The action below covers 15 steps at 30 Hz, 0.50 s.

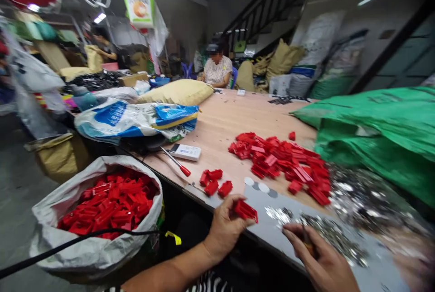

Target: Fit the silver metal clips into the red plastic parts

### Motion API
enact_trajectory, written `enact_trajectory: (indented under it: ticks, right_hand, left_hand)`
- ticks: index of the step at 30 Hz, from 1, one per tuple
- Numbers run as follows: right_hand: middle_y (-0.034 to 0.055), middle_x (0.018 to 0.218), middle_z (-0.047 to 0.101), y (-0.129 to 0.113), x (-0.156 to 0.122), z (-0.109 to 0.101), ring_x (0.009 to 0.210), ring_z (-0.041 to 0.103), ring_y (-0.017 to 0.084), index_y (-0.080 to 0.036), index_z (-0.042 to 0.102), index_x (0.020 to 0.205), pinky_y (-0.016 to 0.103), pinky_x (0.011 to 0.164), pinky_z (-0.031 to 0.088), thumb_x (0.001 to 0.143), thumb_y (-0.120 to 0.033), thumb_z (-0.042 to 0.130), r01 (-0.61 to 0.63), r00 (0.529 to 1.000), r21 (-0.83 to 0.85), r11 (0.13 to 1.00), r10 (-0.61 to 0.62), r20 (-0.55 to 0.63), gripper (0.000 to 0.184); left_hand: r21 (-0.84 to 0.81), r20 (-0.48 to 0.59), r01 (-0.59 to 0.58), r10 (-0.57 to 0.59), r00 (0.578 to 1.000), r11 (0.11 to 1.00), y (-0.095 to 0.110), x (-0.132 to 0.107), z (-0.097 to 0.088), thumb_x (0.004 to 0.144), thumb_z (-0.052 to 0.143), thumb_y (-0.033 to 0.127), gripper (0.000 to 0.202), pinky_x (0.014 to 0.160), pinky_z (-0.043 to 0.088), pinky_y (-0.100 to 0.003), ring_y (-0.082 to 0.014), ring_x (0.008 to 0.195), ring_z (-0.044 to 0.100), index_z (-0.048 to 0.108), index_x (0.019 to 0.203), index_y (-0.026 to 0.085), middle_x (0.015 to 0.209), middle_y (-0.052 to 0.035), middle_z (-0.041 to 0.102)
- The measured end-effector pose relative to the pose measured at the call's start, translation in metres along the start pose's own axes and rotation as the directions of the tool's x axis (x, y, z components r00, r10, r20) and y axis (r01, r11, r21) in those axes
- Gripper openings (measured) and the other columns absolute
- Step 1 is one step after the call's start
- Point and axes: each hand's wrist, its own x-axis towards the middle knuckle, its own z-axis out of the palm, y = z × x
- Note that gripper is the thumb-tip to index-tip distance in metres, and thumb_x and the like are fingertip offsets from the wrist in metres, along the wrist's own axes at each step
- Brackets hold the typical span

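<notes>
My left hand (226,226) is closed round a red plastic piece (245,210) at the near edge of the wooden table (224,120). My right hand (319,256) is curled, fingers pinched on a small thin item that I cannot make out, beside a spread of small shiny metal parts (340,233). A big heap of red plastic pieces (285,163) lies on the table beyond my hands. Three more red pieces (215,182) sit just ahead of my left hand.
A grey sack (95,219) full of red pieces stands on the floor at left. A red-handled screwdriver (176,163) and a white remote (185,151) lie near blue-white bags (136,120). A green sack (377,133) fills the right. A person (215,68) sits at the far end.
</notes>
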Motion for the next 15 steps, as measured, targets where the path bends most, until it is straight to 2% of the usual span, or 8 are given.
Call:
enact_trajectory:
  ticks: [3, 6, 12, 15]
  right_hand:
    - [-0.0007, 0.062, 0.063, -0.024, 0.000, 0.000, 0.044, 0.049, 0.012, -0.022, 0.065, 0.086, 0.022, 0.044, 0.042, 0.082, -0.049, 0.056, -0.034, 0.999, 0.006, 0.999, 0.034, 0.017, 0.029]
    - [-0.0008, 0.063, 0.062, -0.040, -0.002, 0.003, 0.047, 0.048, 0.011, -0.022, 0.064, 0.084, 0.022, 0.046, 0.040, 0.086, -0.043, 0.055, 0.024, 1.000, 0.020, 1.000, -0.024, 0.018, 0.023]
    - [0.0018, 0.077, 0.066, -0.052, -0.003, 0.011, 0.061, 0.057, 0.013, -0.022, 0.062, 0.086, 0.023, 0.056, 0.044, 0.089, -0.030, 0.054, 0.145, 0.989, 0.040, 0.989, -0.147, 0.034, 0.012]
    - [0.0014, 0.078, 0.065, -0.053, -0.001, 0.014, 0.064, 0.059, 0.014, -0.022, 0.061, 0.086, 0.023, 0.062, 0.046, 0.090, -0.026, 0.054, 0.197, 0.979, 0.032, 0.980, -0.198, 0.051, 0.009]
  left_hand:
    - [0.142, 0.005, -0.025, 0.025, 1.000, 0.990, 0.003, -0.002, -0.006, 0.070, 0.077, 0.027, 0.043, 0.079, 0.049, -0.025, -0.0141, 0.080, 0.061, 0.060, 0.109, 0.020, 0.088, -0.0014, 0.066]
    - [0.282, 0.025, -0.107, 0.104, 0.994, 0.953, 0.000, -0.004, -0.011, 0.073, 0.075, 0.028, 0.042, 0.080, 0.050, -0.027, -0.0157, 0.082, 0.064, 0.059, 0.111, 0.020, 0.095, -0.0033, 0.067]
    - [0.458, 0.144, -0.301, 0.264, 0.954, 0.836, 0.000, -0.008, -0.013, 0.077, 0.071, 0.021, 0.039, 0.082, 0.050, -0.028, -0.0172, 0.089, 0.065, 0.059, 0.113, 0.023, 0.104, -0.0048, 0.068]
    - [0.455, 0.170, -0.326, 0.279, 0.945, 0.829, 0.002, -0.010, -0.012, 0.076, 0.071, 0.019, 0.037, 0.086, 0.048, -0.029, -0.0177, 0.093, 0.064, 0.061, 0.112, 0.024, 0.105, -0.0040, 0.068]
